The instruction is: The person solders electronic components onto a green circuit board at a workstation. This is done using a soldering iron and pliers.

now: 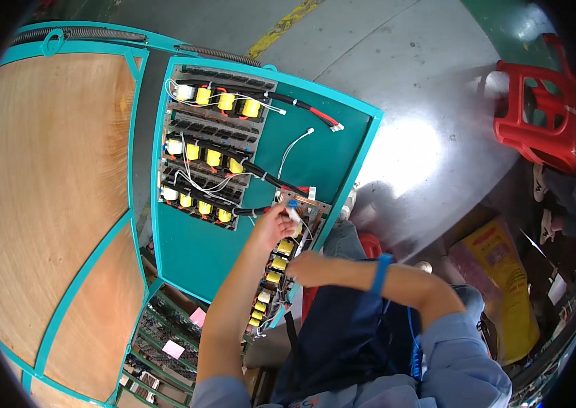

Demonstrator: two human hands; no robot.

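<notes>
A long circuit board strip with yellow wrapped components runs along the near right edge of a teal tray. My left hand is at its far end, fingers curled beside a blue round part and a white piece; what the fingers hold, if anything, cannot be made out. My right hand is closed at the strip's right side, slightly blurred, its fingertips hidden. Three similar boards with yellow and white components and black-sleeved cables lie in the tray's left part.
The teal tray has a raised rim. Wooden panels in teal frames stand at left. Racks of boards with pink notes are below. A red plastic stool, a yellow sack and another person's shoes are at right.
</notes>
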